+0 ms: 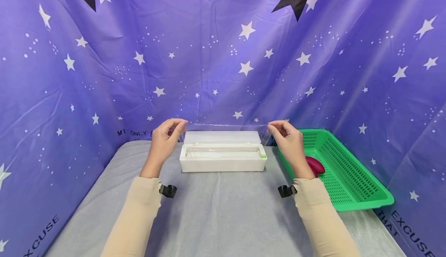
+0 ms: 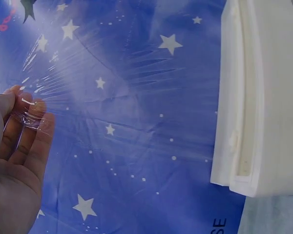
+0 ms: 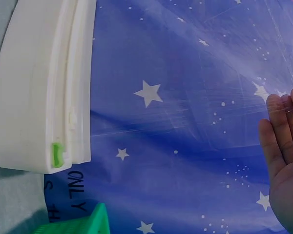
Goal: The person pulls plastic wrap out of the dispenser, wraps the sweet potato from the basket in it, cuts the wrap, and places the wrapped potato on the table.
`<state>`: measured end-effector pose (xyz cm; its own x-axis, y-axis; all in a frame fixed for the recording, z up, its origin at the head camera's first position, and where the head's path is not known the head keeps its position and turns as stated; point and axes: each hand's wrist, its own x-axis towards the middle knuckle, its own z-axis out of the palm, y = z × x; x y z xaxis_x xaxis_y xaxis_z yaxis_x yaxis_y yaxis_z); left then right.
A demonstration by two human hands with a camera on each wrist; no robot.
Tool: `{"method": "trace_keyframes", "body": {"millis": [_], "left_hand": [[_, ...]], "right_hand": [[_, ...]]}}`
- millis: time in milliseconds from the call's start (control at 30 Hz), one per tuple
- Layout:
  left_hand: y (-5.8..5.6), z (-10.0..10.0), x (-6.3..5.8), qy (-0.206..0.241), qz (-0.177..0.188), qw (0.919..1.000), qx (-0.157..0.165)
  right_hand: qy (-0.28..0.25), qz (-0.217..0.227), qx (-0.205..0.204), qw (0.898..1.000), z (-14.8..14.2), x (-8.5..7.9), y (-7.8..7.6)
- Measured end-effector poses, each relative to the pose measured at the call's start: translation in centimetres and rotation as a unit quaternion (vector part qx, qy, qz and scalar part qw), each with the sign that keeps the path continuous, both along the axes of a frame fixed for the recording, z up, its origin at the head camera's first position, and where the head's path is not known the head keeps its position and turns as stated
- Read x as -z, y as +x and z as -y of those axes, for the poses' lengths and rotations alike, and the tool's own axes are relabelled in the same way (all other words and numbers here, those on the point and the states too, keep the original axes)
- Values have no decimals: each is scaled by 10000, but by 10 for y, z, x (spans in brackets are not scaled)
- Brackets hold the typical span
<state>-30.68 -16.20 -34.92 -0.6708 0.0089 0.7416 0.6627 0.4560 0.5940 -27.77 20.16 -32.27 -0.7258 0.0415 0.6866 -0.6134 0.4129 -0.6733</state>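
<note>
A thin see-through sheet of cling film (image 1: 226, 125) stretches between my two raised hands, its top edge pulled nearly straight. My left hand (image 1: 166, 139) pinches one top corner between thumb and fingers; my right hand (image 1: 289, 139) pinches the other. Below and between them, a long white cling film dispenser (image 1: 223, 167) sits on the table, its lid (image 1: 223, 137) tipped up at the back. At its right end is a small green slider (image 1: 263, 156). In the left wrist view, creases in the film fan out from the fingertips (image 2: 45, 124) towards the dispenser.
A green perforated basket (image 1: 364, 206) stands to the right, beside and partly behind my right forearm. Inside lies a smooth dark red object (image 1: 315, 165), partly hidden by that wrist. Grey cloth (image 1: 216, 214) covers the table, and a purple star-printed curtain (image 1: 209, 71) encloses it.
</note>
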Motion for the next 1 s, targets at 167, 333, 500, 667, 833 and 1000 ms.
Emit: {"method": "trace_keyframes", "body": {"millis": [167, 333, 500, 667, 833, 1000], "left_hand": [[1, 1, -5, -59, -12, 10000, -20], [2, 0, -10, -62, -77, 10000, -3], [5, 0, -16, -30, -154, 9999, 6], [8, 0, -24, 75, -297, 9995, 104], [10, 0, -30, 73, -390, 9991, 120], [11, 1, -34, 111, -432, 9989, 137]], "right_hand": [[-53, -57, -28, 10000, 0, -5, 1], [-178, -73, -99, 9998, -1, -8, 1], [-188, -125, -110, 9997, -2, -13, 5], [-116, -204, -1, 9997, 0, -20, 9], [-30, -297, 50, 9995, 0, -24, 10], [-27, -401, 97, 9991, -9, -17, -2]]}}
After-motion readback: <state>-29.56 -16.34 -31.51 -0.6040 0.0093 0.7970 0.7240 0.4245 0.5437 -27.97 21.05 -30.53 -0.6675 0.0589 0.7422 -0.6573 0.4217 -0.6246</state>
